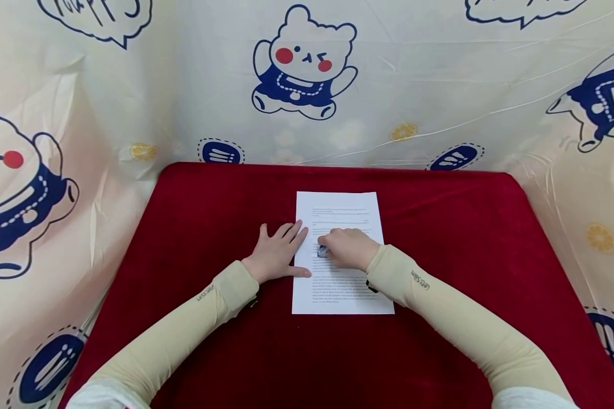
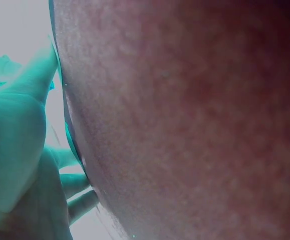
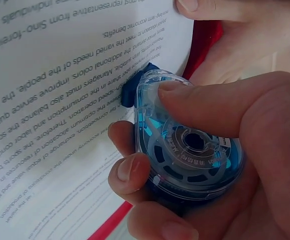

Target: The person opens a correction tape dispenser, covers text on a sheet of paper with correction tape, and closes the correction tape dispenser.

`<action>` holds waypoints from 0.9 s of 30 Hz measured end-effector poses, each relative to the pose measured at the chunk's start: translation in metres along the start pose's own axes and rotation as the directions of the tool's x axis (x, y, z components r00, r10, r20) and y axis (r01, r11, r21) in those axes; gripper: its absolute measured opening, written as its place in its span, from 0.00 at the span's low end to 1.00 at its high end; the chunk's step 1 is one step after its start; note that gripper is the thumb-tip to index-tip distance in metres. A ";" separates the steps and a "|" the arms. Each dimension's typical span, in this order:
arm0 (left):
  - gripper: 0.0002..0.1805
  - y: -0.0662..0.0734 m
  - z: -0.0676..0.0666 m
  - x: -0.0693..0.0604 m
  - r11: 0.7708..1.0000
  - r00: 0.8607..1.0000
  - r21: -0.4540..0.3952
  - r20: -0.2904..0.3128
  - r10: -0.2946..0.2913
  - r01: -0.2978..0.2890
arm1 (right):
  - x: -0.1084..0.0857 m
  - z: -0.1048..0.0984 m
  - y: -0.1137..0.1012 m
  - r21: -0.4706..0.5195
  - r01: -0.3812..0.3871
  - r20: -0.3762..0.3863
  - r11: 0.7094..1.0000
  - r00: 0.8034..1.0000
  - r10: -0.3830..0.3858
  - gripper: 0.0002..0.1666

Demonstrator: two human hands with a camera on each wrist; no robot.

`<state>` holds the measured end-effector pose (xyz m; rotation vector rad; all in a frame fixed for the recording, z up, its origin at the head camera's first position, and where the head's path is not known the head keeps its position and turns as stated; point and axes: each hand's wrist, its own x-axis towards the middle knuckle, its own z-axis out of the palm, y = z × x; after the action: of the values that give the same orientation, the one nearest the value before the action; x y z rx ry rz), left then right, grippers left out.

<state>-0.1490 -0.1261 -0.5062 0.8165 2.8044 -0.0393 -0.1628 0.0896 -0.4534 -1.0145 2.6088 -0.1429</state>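
Observation:
A white sheet of printed paper (image 1: 337, 295) lies on the red-covered table, its lines of text running across it. My right hand (image 1: 352, 249) grips a correction tape dispenser (image 3: 190, 135), clear with blue inside. In the right wrist view the thumb lies along its upper face while the other fingers curl round its side, and its blue tip (image 3: 132, 90) is at the printed lines. At the sheet's left edge my left hand (image 1: 276, 253) is spread, fingertips and thumb resting on the paper. The left wrist view shows that hand tinted and mostly blocked by a close, blurred surface.
Red velvety cloth (image 1: 210, 204) covers the table around the sheet. Behind and beside the table hangs a pale curtain (image 1: 389, 68) printed with cartoon bears. Cream sleeves cover both forearms.

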 end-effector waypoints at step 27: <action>0.61 0.003 -0.008 -0.002 1.000 1.000 0.001 0.016 -0.002 0.002 | -0.018 0.000 0.020 0.014 -0.037 -0.009 0.999 0.999 0.038 0.12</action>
<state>-0.1475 -0.1240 -0.4981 0.8094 2.7907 -0.0476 -0.1629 0.1168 -0.4525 -0.9617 2.6294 -0.1565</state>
